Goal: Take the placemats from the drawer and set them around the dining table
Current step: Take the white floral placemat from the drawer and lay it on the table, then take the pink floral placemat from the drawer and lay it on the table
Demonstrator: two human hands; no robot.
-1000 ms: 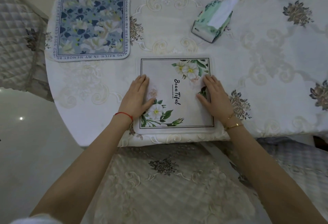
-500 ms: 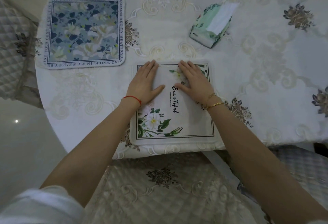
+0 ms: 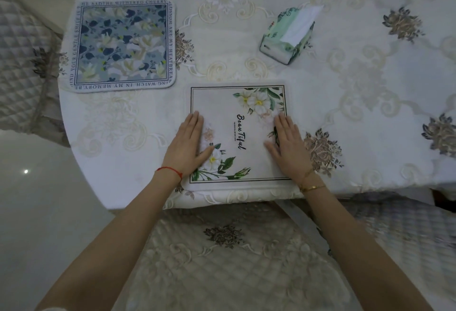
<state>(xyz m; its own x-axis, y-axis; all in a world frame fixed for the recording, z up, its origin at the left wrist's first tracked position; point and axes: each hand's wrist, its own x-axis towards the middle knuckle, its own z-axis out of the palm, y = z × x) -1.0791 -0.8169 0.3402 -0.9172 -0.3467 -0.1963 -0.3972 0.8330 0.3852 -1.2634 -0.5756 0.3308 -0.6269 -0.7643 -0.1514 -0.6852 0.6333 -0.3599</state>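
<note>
A white placemat [image 3: 237, 103] with white flowers and the word "Beautiful" lies flat at the near edge of the round dining table [image 3: 345, 103]. My left hand [image 3: 187, 145] rests palm down on its left border, fingers together. My right hand [image 3: 287, 143] lies flat on its right border. Neither hand grips anything. A blue floral placemat [image 3: 123, 45] with a lettered border lies on the table at the far left, apart from both hands.
A green tissue pack [image 3: 287, 35] sits beyond the white mat, to the right. Quilted chair seats stand below the table edge in front of me [image 3: 222, 261], at the left [image 3: 22, 64] and at the right [image 3: 399, 231]. Glossy floor [image 3: 37, 212] shows at the lower left.
Both hands slid from the upper middle of the white placemat outward and back toward me, ending on its left and right borders. The mat lies in the same place.
</note>
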